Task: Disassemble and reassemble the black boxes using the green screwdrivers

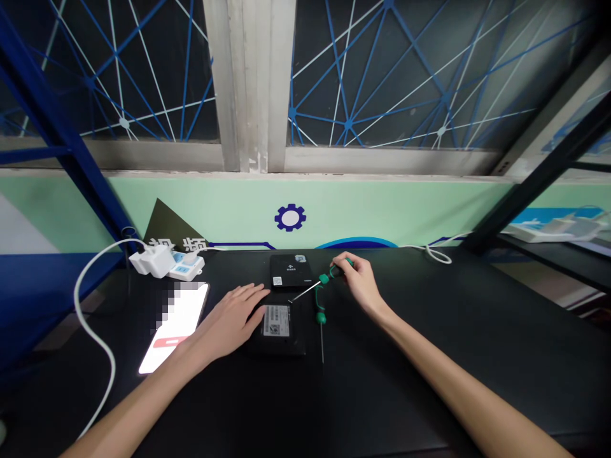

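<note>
My right hand (359, 280) is closed around the green and black handle of a screwdriver (324, 278). Its thin metal shaft slants down to the left, and the tip is at the upper right of a flat black device (281, 345), near a white printed label (277, 320). I cannot tell whether the tip touches the device. My left hand (236, 317) lies flat at the device's left side, fingers stretched out, thumb by the label. A second green and black screwdriver (321, 317) lies to the right of the device, its shaft toward me.
Behind the device lies a flat black box (290, 270) with a small sticker. A lit phone (176, 331) rests left of my left hand. Farther back are a white power strip (184, 266) with plugs and a white cable (107, 343). Shelf posts flank the black table (429, 331).
</note>
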Action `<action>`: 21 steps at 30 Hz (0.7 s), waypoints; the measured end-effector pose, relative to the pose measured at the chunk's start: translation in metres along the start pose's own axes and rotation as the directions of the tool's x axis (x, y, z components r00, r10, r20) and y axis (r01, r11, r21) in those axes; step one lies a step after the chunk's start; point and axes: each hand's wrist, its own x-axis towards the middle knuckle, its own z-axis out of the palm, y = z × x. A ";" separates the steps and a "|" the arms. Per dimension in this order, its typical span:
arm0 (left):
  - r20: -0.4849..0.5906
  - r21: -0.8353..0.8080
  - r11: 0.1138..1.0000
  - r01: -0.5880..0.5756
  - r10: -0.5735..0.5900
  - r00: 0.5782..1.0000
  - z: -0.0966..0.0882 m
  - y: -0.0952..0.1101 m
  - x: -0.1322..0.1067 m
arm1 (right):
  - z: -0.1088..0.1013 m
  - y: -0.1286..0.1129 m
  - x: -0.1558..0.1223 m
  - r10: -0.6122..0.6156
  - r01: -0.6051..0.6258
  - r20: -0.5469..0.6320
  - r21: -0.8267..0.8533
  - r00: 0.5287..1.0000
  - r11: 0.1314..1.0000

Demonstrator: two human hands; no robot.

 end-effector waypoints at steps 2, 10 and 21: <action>-0.003 0.003 1.000 -0.001 0.001 1.000 0.001 -0.001 0.000 | -0.001 -0.001 0.001 0.008 -0.008 0.001 0.017 1.000 1.000; -0.084 0.020 0.996 -0.091 0.093 0.992 -0.002 0.004 0.000 | 0.005 0.001 -0.003 0.005 -0.005 0.046 -0.004 0.999 1.000; -0.088 0.031 0.967 -0.251 0.253 0.964 -0.002 0.003 0.002 | 0.007 0.005 -0.006 -0.003 0.005 0.071 -0.039 0.997 0.999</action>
